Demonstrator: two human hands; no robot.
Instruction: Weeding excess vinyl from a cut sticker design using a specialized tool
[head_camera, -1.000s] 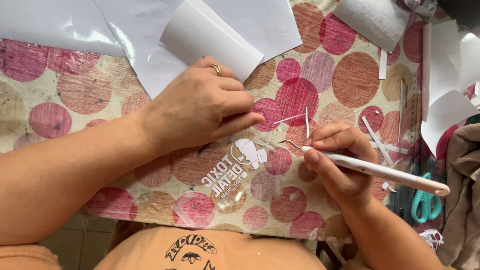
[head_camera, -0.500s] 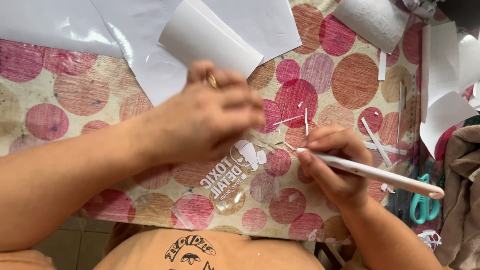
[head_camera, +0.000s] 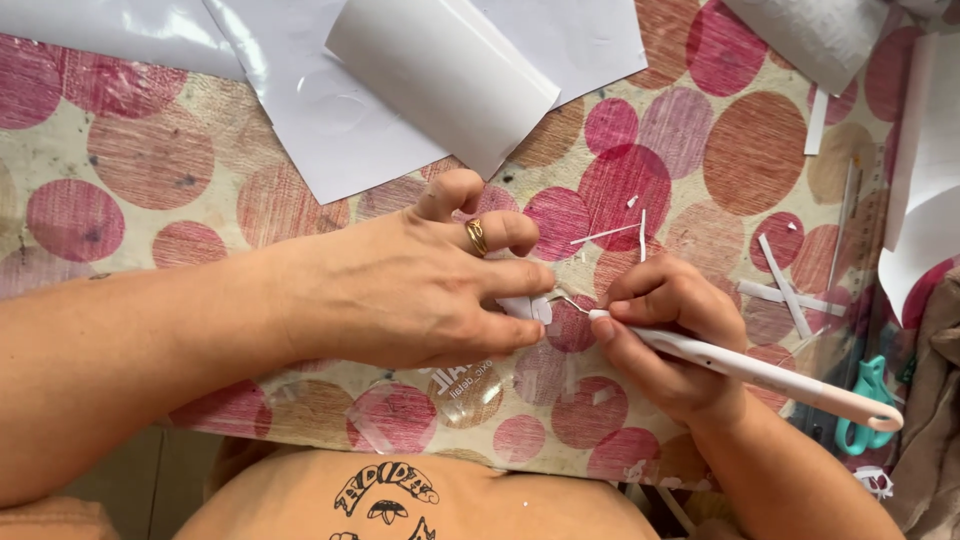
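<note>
Holding a white pen-shaped weeding tool (head_camera: 760, 372), the right hand (head_camera: 665, 340) has its fingers closed around the shaft in a writing grip, with the thin hooked metal tip pointing left. The tip meets a small white sticker piece (head_camera: 530, 307), which lies on the table just in front of the person's torso. The left hand (head_camera: 420, 290) lies palm down over a clear sheet with white cut lettering (head_camera: 462, 378); its thumb and forefinger are brought together on the sticker piece, pinching or pressing it, and the other fingers are loosely bent. A gold ring sits on one finger of this hand.

The table carries a plastic-covered cloth (head_camera: 130, 160) printed with pink, red and brown circles. Thin white strips (head_camera: 785, 292) and smaller scraps lie near the right hand, toward the right. Teal-handled scissors (head_camera: 862, 405) rest at the right edge, beside the tool's rear end. Farther away, glossy white backing sheets (head_camera: 440, 70) overlap along the far side of the table.
</note>
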